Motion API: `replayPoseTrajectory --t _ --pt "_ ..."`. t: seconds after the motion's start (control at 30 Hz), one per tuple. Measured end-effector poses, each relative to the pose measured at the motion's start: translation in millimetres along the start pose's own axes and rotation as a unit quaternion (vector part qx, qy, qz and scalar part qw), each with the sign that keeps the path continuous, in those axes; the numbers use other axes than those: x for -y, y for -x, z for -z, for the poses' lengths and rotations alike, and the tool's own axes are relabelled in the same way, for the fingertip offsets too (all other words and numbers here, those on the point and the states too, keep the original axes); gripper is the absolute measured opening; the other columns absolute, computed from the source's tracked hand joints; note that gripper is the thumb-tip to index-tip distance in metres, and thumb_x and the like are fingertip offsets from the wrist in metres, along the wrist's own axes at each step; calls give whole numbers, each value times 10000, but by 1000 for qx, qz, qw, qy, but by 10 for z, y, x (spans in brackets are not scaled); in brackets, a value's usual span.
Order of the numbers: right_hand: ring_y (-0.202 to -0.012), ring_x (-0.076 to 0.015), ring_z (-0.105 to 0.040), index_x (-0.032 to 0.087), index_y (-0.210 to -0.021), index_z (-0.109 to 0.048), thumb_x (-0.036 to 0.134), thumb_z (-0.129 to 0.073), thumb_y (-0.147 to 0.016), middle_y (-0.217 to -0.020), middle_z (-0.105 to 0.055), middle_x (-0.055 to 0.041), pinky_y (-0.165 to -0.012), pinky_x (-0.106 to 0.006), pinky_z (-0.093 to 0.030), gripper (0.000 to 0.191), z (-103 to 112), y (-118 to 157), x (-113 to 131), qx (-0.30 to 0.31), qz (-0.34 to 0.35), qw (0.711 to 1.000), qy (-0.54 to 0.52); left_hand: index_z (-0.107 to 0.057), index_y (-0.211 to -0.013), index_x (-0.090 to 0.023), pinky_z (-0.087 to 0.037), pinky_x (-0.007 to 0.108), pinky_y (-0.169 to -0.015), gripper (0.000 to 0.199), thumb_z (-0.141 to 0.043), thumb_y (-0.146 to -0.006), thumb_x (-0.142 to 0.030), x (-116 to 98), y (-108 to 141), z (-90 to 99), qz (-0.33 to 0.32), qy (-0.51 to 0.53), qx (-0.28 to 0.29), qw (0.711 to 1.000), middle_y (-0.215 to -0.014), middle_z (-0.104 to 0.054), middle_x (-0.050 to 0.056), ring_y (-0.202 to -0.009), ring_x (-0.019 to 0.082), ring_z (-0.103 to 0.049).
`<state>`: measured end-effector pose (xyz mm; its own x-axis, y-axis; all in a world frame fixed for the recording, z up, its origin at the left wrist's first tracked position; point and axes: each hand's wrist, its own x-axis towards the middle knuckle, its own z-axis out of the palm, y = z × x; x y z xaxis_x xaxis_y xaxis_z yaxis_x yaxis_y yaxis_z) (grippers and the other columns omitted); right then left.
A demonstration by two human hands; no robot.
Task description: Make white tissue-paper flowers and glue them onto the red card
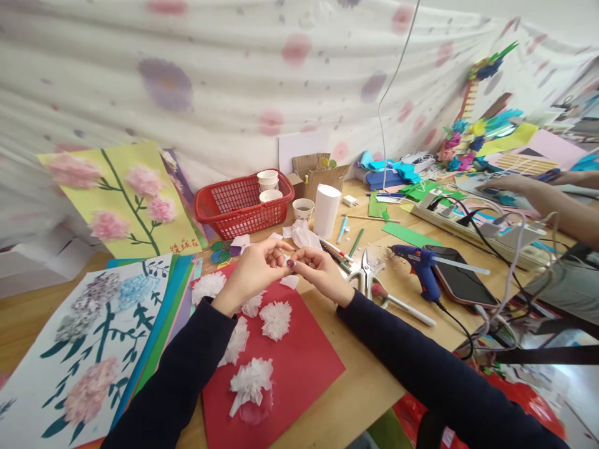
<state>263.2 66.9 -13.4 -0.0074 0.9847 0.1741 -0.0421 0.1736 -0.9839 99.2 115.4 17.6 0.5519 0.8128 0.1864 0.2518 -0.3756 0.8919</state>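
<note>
White, thin, crumpled paper (287,260) lies between the left hand (253,271) and right hand (320,272), each grip pinching it at the fingertips, over the red card sheet (304,349) on the wooden counter (23,315). It looks nearly weightless, soft and easily torn; an edge, lightly pinched, should suit.

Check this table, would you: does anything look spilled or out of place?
A pale pinkish patch on the red sheet beside the nearest white paper flower looks like a smear, substance unclear. The glue gun also looks oddly placed, its stick jutting over the phone.
</note>
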Motion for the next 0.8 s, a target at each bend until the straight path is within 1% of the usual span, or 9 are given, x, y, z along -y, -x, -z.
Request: replayPoseTrajectory --t 0.1,0.2,0.27,0.37,0.47,0.6,0.67,0.8 --pt "-643 -144 -589 182 -758 -656 406 -721 -746 -699 -641 -7 -663 -292 -462 234 14 -2 -8 17 10 1000 -5 -668 -961 -176 -440 238 -584 279 -748 -706 -256 -25 6 -2 -6 -14 10 1000 -654 -561 -39 -614 123 -544" --pt "-626 -141 -585 181 -750 -655 416 -721 -738 -689 -640 -7 -626 -280 -457 245 22 3 5 18 6 1000 -13 -671 -973 -183 -439 233 -580 284 -747 -710 -258 -52 7 -1 -9 -12 18 1000 -650 -528 -52 -610 117 -534" --pt "-587 -126 -546 183 -747 -653 445 -720 -738 -672 -624 -2 -561 -257 -420 270 27 5 18 10 5 1000 -16 -665 -1006 -188 -460 238 -603 305 -739 -716 -243 -72 8 6 -11 -1 19 1000 -653 -516 -60 -612 113 -539" --pt "-495 -90 -429 180 -751 -646 484 -725 -736 -599 -547 26 -460 -228 -302 314 32 -1 31 -12 -4 999 -29 -624 -1070 -182 -508 265 -663 355 -715 -729 -218 -111 9 32 -5 45 28 999 -690 -569 -49 -649 122 -586" --pt "-445 -69 -343 178 -768 -638 500 -736 -728 -541 -464 58 -427 -226 -222 339 32 -13 31 -23 -10 998 -57 -587 -1085 -169 -516 263 -659 374 -713 -736 -218 -149 8 60 12 82 26 996 -730 -613 -30 -671 124 -607" --pt "-434 -66 -321 178 -790 -639 495 -725 -730 -522 -440 67 -422 -222 -203 334 28 -16 25 -26 -10 998 -65 -578 -1065 -167 -505 252 -644 366 -726 -733 -219 -157 3 70 18 89 23 996 -699 -601 -43 -643 111 -595" --pt "-437 -70 -334 180 -788 -637 488 -711 -741 -526 -460 58 -425 -219 -205 321 31 -10 23 -24 -17 998 -49 -575 -1058 -167 -499 254 -629 368 -731 -730 -224 -138 -1 66 17 94 26 995 -669 -588 -53 -613 109 -582" --pt "-437 -70 -349 177 -747 -640 486 -699 -758 -527 -483 44 -432 -217 -207 315 46 2 16 0 -34 999 -6 -580 -1055 -177 -495 252 -618 359 -730 -733 -235 -85 -5 56 9 87 32 996 -663 -577 -58 -607 109 -577"
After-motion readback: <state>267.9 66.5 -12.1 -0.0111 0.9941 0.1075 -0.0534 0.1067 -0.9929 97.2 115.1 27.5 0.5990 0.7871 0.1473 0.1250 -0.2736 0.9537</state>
